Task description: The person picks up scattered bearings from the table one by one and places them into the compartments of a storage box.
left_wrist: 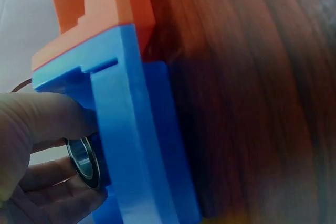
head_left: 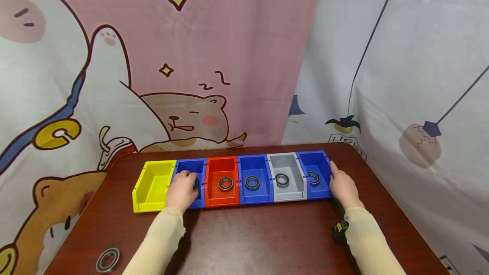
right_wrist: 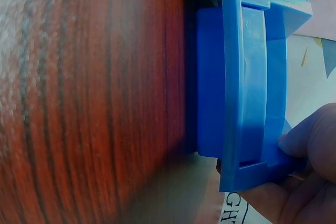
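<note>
My left hand [head_left: 181,190] reaches into the blue bin [head_left: 191,165] beside the yellow one. Its thumb and fingers hold a ring-shaped ball bearing [left_wrist: 84,162] just behind the bin's front lip, as the left wrist view shows; in the head view the hand covers most of that bearing. At the right end of the row, my right hand [head_left: 344,186] grips the outer side wall of the last blue bin [head_left: 312,160]. The thumb lies on the inner side and the fingers are outside. Another bearing [head_left: 313,178] lies inside this bin.
Between the hands, bearings lie in the red bin [head_left: 221,164], the middle blue bin [head_left: 253,164] and the grey bin [head_left: 283,162]. A yellow bin [head_left: 153,190] ends the row at left. One loose bearing [head_left: 108,260] rests on the wooden table [head_left: 259,237] near the left forearm.
</note>
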`<move>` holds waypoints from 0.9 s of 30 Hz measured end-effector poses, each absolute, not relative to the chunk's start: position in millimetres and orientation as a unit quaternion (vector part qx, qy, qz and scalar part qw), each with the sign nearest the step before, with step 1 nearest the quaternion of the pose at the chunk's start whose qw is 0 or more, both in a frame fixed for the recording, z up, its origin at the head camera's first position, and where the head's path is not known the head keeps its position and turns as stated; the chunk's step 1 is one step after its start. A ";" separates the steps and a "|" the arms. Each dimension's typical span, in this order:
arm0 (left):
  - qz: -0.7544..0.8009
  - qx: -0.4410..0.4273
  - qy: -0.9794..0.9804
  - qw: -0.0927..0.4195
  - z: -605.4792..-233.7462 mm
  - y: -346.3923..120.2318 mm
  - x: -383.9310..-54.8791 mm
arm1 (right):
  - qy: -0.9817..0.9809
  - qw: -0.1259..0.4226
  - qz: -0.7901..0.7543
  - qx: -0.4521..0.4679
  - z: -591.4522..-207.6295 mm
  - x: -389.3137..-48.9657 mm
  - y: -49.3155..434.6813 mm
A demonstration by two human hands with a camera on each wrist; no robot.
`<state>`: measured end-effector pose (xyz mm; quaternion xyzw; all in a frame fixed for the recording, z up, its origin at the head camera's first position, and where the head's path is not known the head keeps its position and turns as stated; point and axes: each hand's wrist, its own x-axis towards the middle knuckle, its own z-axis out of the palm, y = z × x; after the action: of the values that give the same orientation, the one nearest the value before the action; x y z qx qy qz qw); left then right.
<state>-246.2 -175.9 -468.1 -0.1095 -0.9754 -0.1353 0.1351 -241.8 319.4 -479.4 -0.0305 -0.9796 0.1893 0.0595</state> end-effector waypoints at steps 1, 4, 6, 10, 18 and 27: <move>-0.135 -0.105 -0.977 0.126 -468.1 -175.2 -247.2 | -0.980 0.059 0.189 -0.032 -479.3 -241.7 319.3; -0.134 -0.092 -0.981 0.104 -468.7 -173.7 -250.4 | -0.980 0.059 0.189 -0.035 -479.9 -241.8 319.6; -0.131 -0.084 -0.984 0.091 -470.2 -173.7 -252.6 | -0.980 0.059 0.189 -0.036 -480.6 -242.0 320.0; -0.117 -0.082 -0.987 0.074 -473.8 -174.6 -256.1 | -0.980 0.061 0.187 -0.033 -481.4 -242.1 320.1; -0.106 -0.091 -0.989 0.049 -483.9 -175.3 -264.4 | -0.980 0.064 0.184 -0.030 -480.9 -242.2 320.4; -0.084 -0.119 -0.987 0.066 -489.2 -176.9 -268.1 | -0.981 0.077 0.176 -0.022 -480.4 -240.8 319.5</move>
<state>-268.1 -176.9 -489.2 -0.1193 -0.9871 -0.0838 0.0660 -240.8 319.5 -480.4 -0.0218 -0.9811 0.1760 0.0773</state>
